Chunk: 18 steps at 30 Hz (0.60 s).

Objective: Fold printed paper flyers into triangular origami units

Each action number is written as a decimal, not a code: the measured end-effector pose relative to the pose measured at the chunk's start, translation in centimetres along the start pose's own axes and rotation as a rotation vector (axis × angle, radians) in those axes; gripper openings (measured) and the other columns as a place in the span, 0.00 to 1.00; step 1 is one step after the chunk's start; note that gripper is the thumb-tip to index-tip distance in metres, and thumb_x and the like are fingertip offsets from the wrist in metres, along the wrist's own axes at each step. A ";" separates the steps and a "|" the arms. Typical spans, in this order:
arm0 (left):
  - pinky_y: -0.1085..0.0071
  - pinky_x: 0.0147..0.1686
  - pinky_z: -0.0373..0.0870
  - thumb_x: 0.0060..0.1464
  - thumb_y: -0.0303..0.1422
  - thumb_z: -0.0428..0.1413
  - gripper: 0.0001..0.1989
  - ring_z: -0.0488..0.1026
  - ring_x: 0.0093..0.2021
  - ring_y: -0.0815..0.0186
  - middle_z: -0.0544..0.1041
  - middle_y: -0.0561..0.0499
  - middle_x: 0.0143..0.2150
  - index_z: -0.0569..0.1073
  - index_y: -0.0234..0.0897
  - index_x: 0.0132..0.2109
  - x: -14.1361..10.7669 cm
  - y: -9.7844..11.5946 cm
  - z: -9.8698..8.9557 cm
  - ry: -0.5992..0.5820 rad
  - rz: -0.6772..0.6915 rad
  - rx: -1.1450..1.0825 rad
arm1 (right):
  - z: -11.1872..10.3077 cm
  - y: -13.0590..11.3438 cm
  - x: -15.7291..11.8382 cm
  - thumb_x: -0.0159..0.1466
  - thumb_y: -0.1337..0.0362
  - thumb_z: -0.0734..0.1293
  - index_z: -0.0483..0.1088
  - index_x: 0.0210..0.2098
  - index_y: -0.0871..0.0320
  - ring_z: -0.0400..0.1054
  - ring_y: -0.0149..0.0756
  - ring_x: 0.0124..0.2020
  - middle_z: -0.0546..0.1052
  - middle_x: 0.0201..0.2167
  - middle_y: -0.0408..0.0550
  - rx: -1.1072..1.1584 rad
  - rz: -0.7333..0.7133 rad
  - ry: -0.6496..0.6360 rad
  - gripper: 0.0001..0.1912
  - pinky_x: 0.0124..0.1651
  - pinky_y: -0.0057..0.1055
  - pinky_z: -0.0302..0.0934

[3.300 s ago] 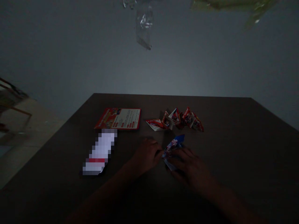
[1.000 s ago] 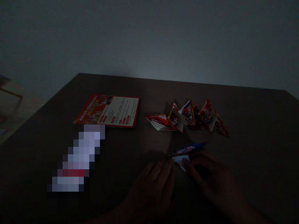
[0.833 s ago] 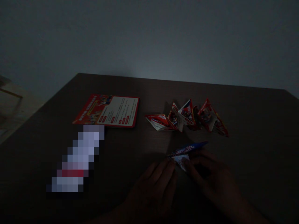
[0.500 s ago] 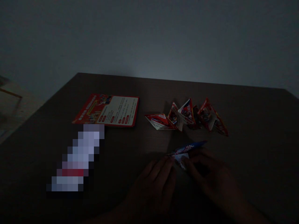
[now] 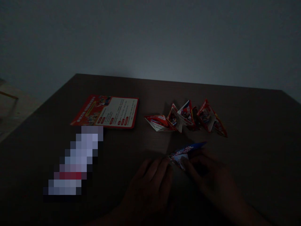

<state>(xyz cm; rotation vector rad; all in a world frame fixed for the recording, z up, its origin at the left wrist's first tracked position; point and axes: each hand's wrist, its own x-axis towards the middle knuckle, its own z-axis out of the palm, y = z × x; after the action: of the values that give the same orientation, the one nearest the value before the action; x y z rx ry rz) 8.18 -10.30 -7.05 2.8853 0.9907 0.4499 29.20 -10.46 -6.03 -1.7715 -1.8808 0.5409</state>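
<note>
A folded blue and white printed paper (image 5: 188, 150) is between my two hands near the front of the dark table. My right hand (image 5: 211, 175) pinches its right part between thumb and fingers. My left hand (image 5: 152, 180) has its fingers together, with the fingertips on the paper's left end. Just beyond, several folded red and white paper pieces (image 5: 160, 122) stand in a zigzag row. The light is dim, and the undersides of both hands are in shadow.
At the left lies a stack of red and white printed sheets or a booklet (image 5: 117, 111). In front of it is a bright pixelated slab (image 5: 80, 157). The brown table (image 5: 145, 89) meets a grey wall behind.
The view has shifted slightly, so the things on the table appear a little further left. My left hand has slid slightly back from the paper's middle. My right hand keeps its pinch.
</note>
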 end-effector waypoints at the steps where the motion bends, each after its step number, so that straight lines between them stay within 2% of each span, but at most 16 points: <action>1: 0.58 0.56 0.56 0.58 0.44 0.47 0.27 0.61 0.58 0.54 0.66 0.39 0.59 0.65 0.30 0.57 0.0 0.0 0.0 0.006 -0.002 0.004 | 0.0 0.0 0.0 0.63 0.59 0.64 0.72 0.27 0.56 0.69 0.39 0.34 0.74 0.31 0.48 -0.009 0.005 0.001 0.11 0.37 0.36 0.63; 10: 0.57 0.56 0.55 0.54 0.40 0.49 0.28 0.62 0.57 0.54 0.67 0.40 0.59 0.64 0.30 0.59 0.2 -0.1 -0.2 -0.028 -0.028 -0.028 | 0.0 -0.3 0.1 0.64 0.60 0.61 0.71 0.28 0.56 0.68 0.42 0.35 0.73 0.32 0.49 -0.066 -0.003 -0.034 0.11 0.40 0.40 0.61; 18: 0.56 0.56 0.55 0.55 0.42 0.49 0.29 0.62 0.56 0.53 0.67 0.39 0.59 0.63 0.29 0.59 0.1 -0.2 -0.4 -0.042 -0.039 -0.029 | -0.3 -0.2 0.0 0.64 0.61 0.61 0.70 0.28 0.56 0.67 0.42 0.34 0.72 0.31 0.49 -0.128 -0.012 -0.046 0.11 0.39 0.40 0.60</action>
<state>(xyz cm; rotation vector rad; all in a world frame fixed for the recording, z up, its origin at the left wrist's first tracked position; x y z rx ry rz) 8.06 -10.10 -6.63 2.8319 1.0241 0.3956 29.24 -10.48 -5.69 -1.8415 -1.9960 0.4693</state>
